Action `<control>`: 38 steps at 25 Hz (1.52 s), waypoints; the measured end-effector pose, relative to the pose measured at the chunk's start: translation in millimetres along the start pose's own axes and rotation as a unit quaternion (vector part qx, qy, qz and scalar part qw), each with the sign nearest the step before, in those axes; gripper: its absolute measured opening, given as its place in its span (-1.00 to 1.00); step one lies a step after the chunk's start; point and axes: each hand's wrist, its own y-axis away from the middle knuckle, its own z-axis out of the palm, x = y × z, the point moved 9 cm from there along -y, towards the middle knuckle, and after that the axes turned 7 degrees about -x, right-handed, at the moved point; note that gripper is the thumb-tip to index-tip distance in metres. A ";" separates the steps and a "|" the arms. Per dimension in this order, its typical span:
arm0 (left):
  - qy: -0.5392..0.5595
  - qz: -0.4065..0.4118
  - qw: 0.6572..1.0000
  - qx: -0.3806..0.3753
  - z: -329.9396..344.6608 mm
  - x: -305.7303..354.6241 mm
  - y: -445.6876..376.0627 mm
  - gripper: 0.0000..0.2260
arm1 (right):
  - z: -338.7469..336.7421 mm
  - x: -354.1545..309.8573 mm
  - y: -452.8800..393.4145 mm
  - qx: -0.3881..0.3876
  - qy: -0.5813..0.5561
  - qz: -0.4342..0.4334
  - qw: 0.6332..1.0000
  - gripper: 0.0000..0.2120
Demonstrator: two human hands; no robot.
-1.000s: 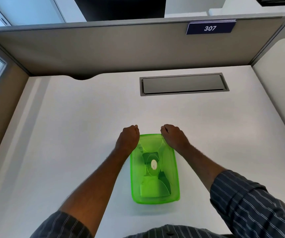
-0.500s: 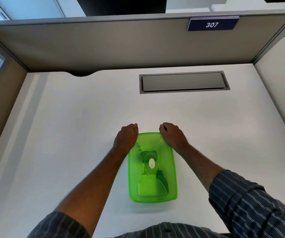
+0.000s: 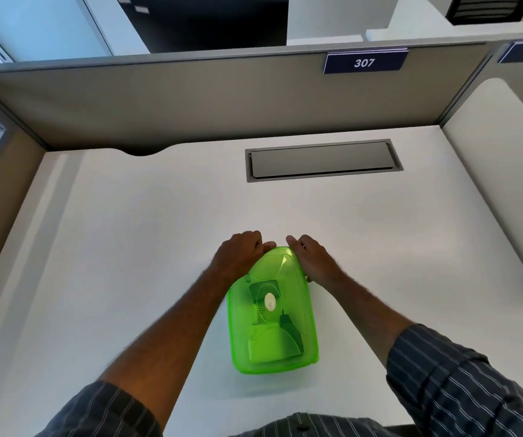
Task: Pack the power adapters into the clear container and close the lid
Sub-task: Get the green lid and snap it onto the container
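**Both hands at the far end of the green container**

White counter (image 3: 128,247) fills a cubicle walled by beige partitions, with a grey cable hatch (image 3: 323,160) set into its far side and a blue "307" sign (image 3: 364,62) on the partition top. Near the person's body sits a translucent green container (image 3: 298,310) with its lid (image 3: 273,263) lying on top. Through the plastic show the power adapters (image 3: 266,345), a pale block at the near end and a darker one with a round white label toward the middle. The left hand (image 3: 238,257) curls over the container's far left corner, fingers bent down onto the lid's edge. The right hand (image 3: 312,258) grips the far right corner in the same way, thumb along the side. Striped sleeves (image 3: 462,383) are pushed up both forearms.
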 end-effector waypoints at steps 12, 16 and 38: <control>0.070 -0.125 0.989 0.040 -2.5 -58.5 57.5 -0.54 | 4.7 79.4 79.3 -0.021 -0.108 0.009 0.994 -0.48; 0.106 -0.165 0.979 0.047 8.6 -75.7 86.9 -0.56 | -4.4 94.2 88.7 0.005 -0.160 0.037 0.986 -0.48; 0.362 -0.195 0.908 0.083 49.8 -64.0 159.3 -0.63 | 8.0 81.2 96.4 0.010 -0.221 0.000 0.975 -0.76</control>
